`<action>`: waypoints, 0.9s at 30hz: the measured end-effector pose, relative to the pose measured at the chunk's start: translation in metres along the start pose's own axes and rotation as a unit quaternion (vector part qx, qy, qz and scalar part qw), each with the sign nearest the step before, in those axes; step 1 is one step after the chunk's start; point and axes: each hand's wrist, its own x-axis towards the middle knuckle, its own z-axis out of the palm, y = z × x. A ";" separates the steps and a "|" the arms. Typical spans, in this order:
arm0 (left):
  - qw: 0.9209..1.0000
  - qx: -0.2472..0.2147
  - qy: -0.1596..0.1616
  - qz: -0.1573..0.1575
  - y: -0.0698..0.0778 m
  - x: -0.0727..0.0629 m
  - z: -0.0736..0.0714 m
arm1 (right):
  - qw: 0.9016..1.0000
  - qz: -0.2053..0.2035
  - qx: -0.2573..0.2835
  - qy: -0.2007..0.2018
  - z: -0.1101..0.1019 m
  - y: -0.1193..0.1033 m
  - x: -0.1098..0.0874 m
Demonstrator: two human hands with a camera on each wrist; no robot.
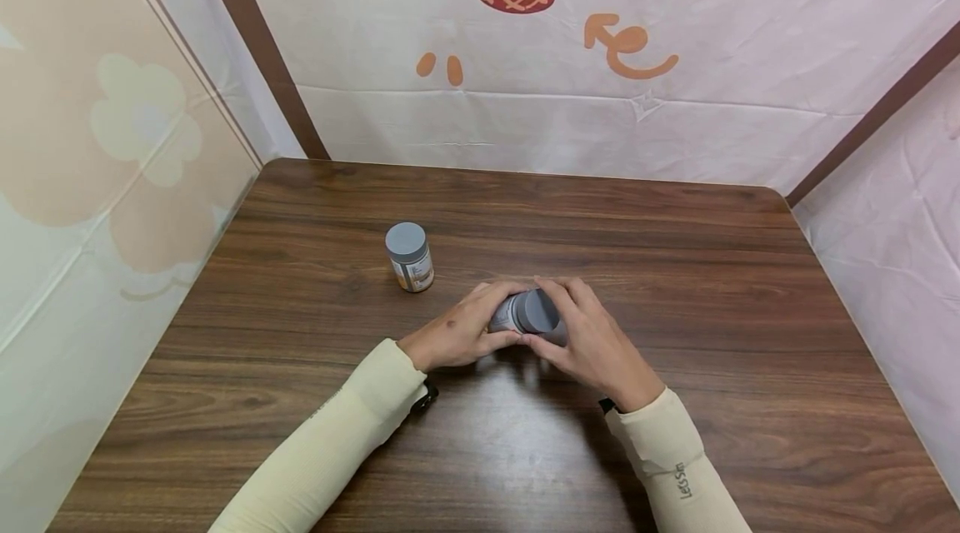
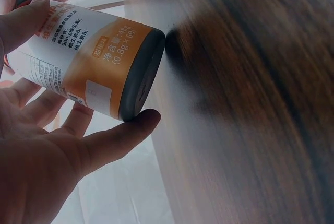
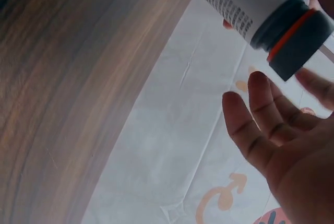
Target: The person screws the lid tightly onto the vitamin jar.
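Note:
A white and orange vitamin bottle [image 2: 94,51] with a dark grey base tilts in the air above the table. My left hand [image 1: 465,329] grips its body, thumb on one side and fingers on the other. At the top end, my right hand [image 1: 592,341] holds the grey lid [image 1: 537,311] between thumb and index finger; its other fingers spread loosely apart from the bottle in the right wrist view. An orange-red band shows between the lid [image 3: 302,44] and the dark collar below it. The lid's far side is hidden.
A second bottle [image 1: 409,258] of similar look, grey lid on, stands upright to the left, beyond my left hand. The brown wooden table [image 1: 675,250] reaches back to a white printed cloth [image 1: 360,125], with more cloth at both sides.

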 end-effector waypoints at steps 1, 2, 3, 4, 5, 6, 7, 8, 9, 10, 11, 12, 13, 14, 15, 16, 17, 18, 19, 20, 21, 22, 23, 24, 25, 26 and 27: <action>1.000 0.000 0.000 -0.001 0.000 0.000 0.000 | 1.000 -0.012 -0.002 0.000 -0.001 0.001 0.000; 1.000 0.000 -0.001 -0.003 0.000 0.000 0.000 | 1.000 -0.024 -0.001 0.001 -0.002 0.003 0.000; 1.000 0.001 -0.001 -0.005 0.000 0.000 0.000 | 0.999 -0.036 0.001 0.000 -0.002 0.004 0.001; 1.000 0.001 -0.001 -0.009 0.000 0.000 0.000 | 0.999 -0.047 0.002 -0.001 -0.003 0.005 0.001; 1.000 0.002 -0.002 -0.012 0.000 0.000 0.000 | 0.998 -0.054 0.005 -0.003 -0.004 0.006 0.001; 1.000 0.002 -0.003 -0.015 0.001 0.000 0.000 | 0.998 -0.061 0.007 -0.006 -0.004 0.007 0.001; 1.000 0.000 -0.003 -0.018 0.001 -0.001 0.000 | 0.998 -0.065 0.009 -0.009 -0.004 0.007 0.001; 1.000 0.000 -0.004 -0.019 0.001 -0.001 0.000 | 0.998 -0.068 0.010 -0.010 -0.004 0.008 0.001; 1.000 -0.001 -0.004 -0.020 0.001 -0.001 0.000 | 0.997 -0.070 0.010 -0.011 -0.005 0.008 0.001; 1.000 -0.002 -0.005 -0.020 0.002 -0.001 0.000 | 0.997 -0.072 0.012 -0.011 -0.005 0.008 0.001; 1.000 -0.003 -0.006 -0.022 0.002 -0.001 0.000 | 0.997 -0.074 0.013 -0.010 -0.004 0.008 0.001; 1.000 -0.004 -0.007 -0.023 0.002 -0.001 0.000 | 0.997 -0.076 0.014 -0.008 -0.004 0.008 0.001; 1.000 -0.004 -0.007 -0.025 0.002 -0.001 0.000 | 0.997 -0.078 0.015 -0.006 -0.004 0.008 0.001; 1.000 -0.004 -0.008 -0.026 0.003 -0.001 -0.001 | 0.997 -0.080 0.016 -0.002 -0.004 0.008 0.001; 1.000 -0.005 -0.009 -0.027 0.003 -0.001 -0.001 | 0.997 -0.082 0.018 0.000 -0.004 0.008 0.001; 1.000 -0.005 -0.010 -0.027 0.003 -0.001 -0.001 | 0.996 -0.083 0.020 0.003 -0.003 0.008 0.001; 1.000 -0.005 -0.010 -0.026 0.003 0.000 -0.001 | 0.996 -0.084 0.021 0.005 -0.003 0.008 0.002; 1.000 -0.004 -0.009 -0.024 0.003 0.000 -0.001 | 0.996 -0.084 0.022 0.007 -0.003 0.008 0.002; 1.000 -0.004 -0.009 -0.023 0.002 0.000 -0.001 | 0.996 -0.084 0.023 0.008 -0.002 0.008 0.002; 1.000 -0.004 -0.008 -0.021 0.002 0.000 -0.001 | 0.996 -0.083 0.023 0.009 -0.002 0.007 0.002; 1.000 -0.003 -0.008 -0.019 0.002 0.000 -0.001 | 0.996 -0.082 0.023 0.010 -0.002 0.007 0.002; 1.000 -0.002 -0.007 -0.017 0.002 0.000 -0.001 | 0.996 -0.081 0.022 0.011 -0.002 0.007 0.002; 1.000 0.000 -0.007 -0.016 0.002 0.000 0.000 | 0.997 -0.080 0.021 0.012 -0.002 0.007 0.002; 1.000 0.001 -0.006 -0.015 0.002 0.000 0.000 | 0.997 -0.078 0.020 0.013 -0.002 0.006 0.002; 1.000 0.002 -0.006 -0.015 0.002 0.000 0.000 | 0.997 -0.078 0.019 0.014 -0.001 0.006 0.002; 1.000 0.003 -0.006 -0.015 0.002 0.000 0.000 | 0.997 -0.077 0.018 0.015 -0.001 0.005 0.002; 1.000 0.004 -0.005 -0.014 0.001 0.000 0.000 | 0.997 -0.076 0.018 0.017 -0.001 0.005 0.002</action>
